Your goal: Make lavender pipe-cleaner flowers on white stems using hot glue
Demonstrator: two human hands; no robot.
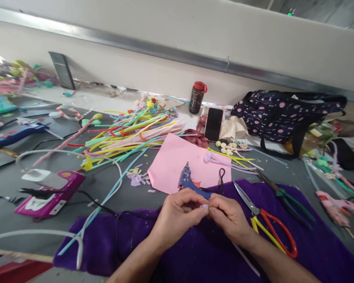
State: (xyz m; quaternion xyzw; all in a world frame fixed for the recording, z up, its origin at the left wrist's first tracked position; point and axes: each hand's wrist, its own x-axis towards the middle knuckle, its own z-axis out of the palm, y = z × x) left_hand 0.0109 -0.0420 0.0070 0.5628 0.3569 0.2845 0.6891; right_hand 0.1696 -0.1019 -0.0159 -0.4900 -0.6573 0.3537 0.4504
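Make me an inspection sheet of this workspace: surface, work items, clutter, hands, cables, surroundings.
Surface: dark grey tabletop, partly under a purple plush cloth and a pink sheet.
Work items: small lilac fuzzy piece at the fingertips; blue glue gun, nozzle over the sheet.
Clutter: loose pile of multicoloured fuzzy stems; metal scissors with red-and-yellow handles.
Hands: left hand pinches the lilac piece; right hand close beside, grip partly hidden.
Cables: thin black cable crosses onto the cloth.
Surroundings: dark bottle with red lid, navy patterned fabric bag.
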